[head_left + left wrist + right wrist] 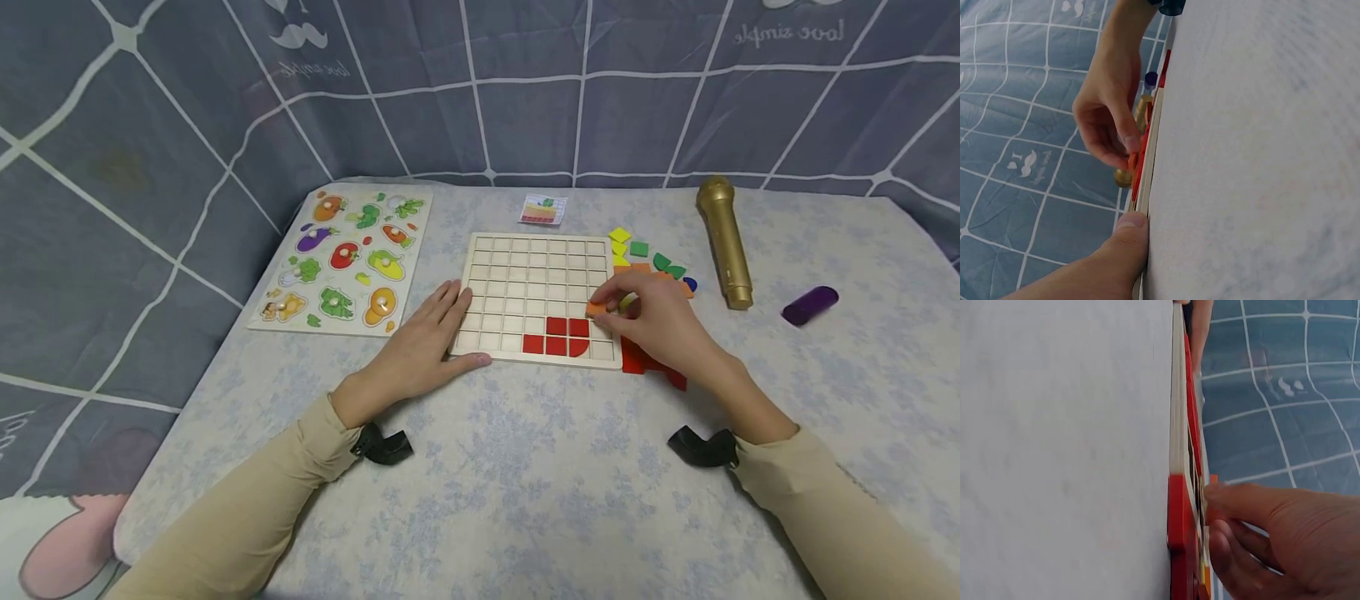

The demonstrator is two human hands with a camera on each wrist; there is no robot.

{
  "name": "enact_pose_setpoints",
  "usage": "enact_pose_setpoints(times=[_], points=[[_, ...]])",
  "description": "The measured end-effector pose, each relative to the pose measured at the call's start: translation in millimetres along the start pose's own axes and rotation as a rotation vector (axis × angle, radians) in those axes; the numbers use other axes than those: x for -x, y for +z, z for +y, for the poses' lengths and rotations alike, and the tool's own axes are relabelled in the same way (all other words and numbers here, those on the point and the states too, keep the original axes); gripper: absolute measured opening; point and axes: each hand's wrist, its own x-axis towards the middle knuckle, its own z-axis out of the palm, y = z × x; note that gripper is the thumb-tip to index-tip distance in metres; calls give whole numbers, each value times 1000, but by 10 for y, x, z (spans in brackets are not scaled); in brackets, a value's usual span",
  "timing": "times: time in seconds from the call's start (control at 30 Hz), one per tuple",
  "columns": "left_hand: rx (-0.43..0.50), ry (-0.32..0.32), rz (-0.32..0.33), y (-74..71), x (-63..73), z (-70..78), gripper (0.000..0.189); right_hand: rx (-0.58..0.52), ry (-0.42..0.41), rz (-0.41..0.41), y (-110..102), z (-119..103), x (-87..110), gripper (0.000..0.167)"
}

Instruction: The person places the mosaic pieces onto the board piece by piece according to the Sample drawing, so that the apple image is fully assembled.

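My right hand (pixel 662 322) pinches the orange tile (pixel 595 309) at the board's (pixel 497 287) three o'clock; I'd lower it flat, straight-fingered left hand (pixel 417 343) steadying eight o'clock

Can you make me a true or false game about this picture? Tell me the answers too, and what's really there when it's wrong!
1. The right hand is pinching an orange piece. True.
2. The left hand is touching nothing. False: the left hand is touching the edge of the grid board.
3. Red pieces sit in the grid board. True.
4. The vegetable puzzle is to the right of the grid board. False: the vegetable puzzle is to the left of it.
5. The purple cylinder is to the right of the gold microphone. True.
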Motion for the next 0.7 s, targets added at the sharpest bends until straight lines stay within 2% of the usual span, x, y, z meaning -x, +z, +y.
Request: enact_pose_setpoints(times=[0.3,0.7], points=[[-3,12,11,5,-3,-8,103,-88,19,-59,61,-83,10,16],[-6,10,15,11,-1,-11,102,-49,-24,-111,69,-85,4,17]])
